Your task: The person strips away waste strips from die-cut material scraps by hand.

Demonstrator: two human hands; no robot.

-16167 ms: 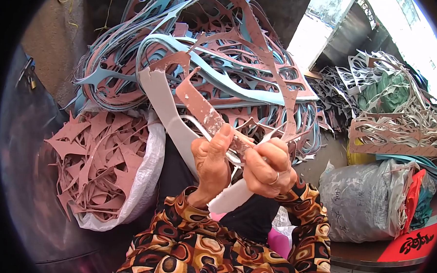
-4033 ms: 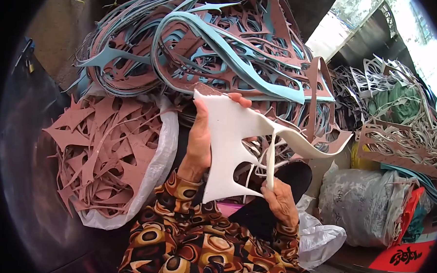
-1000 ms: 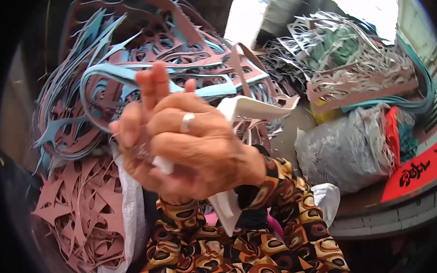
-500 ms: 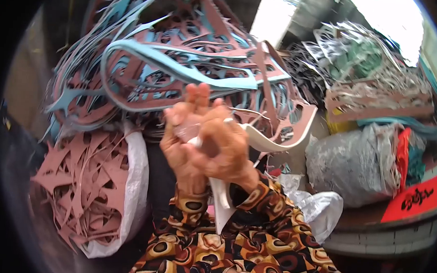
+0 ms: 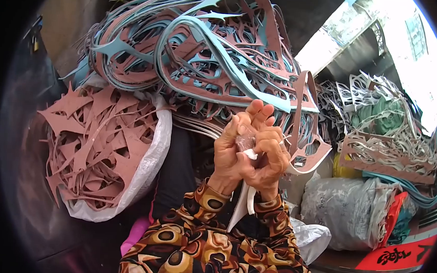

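White foam strip [image 5: 239, 208] clamped in both hands, before the scrap heap [image 5: 207, 48].
Your left hand [image 5: 229, 156] and right hand [image 5: 270, 160] close tightly on its top end, at the pink layer [image 5: 245, 141]. A jerked pull could tear that layer short.

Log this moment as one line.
left hand: grips white scrap | right hand: grips white scrap | left of hands: sack of pink offcuts

Dim wall [image 5: 62, 37] at back, bright daylight [image 5: 426, 72] upper rt, scrap piles [image 5: 202, 53] thru-out.
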